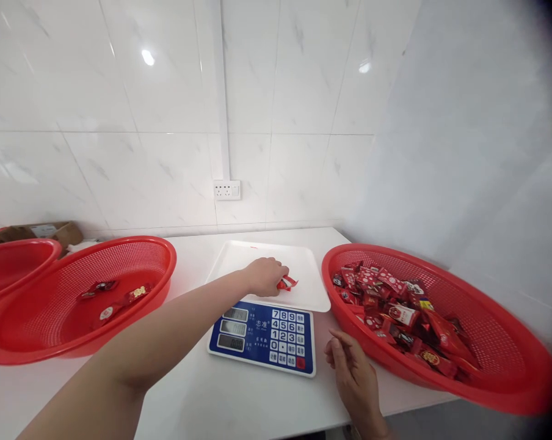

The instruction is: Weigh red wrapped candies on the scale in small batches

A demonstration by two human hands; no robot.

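Note:
My left hand (267, 276) reaches over the scale's white weighing tray (306, 256), its fingers closed round a small red wrapped packet (286, 283). Most of the packet is hidden under my fingers. Below the tray is the scale's blue keypad panel (261, 335), with number keys and small displays. My right hand (355, 377) hangs beside the panel, near the right basket's outer wall. Its fingers are loosely bent and partly apart, with nothing seen in them. That red basket (500, 287) holds a heap of red and dark wrapped packets (395, 305).
At left, another red basket (163, 263) holds a few red packets (120, 305). Part of a further red basket (22, 253) shows at the edge, with a cardboard box (68, 233) behind. A wall socket (227, 190) sits above the white table (188, 391).

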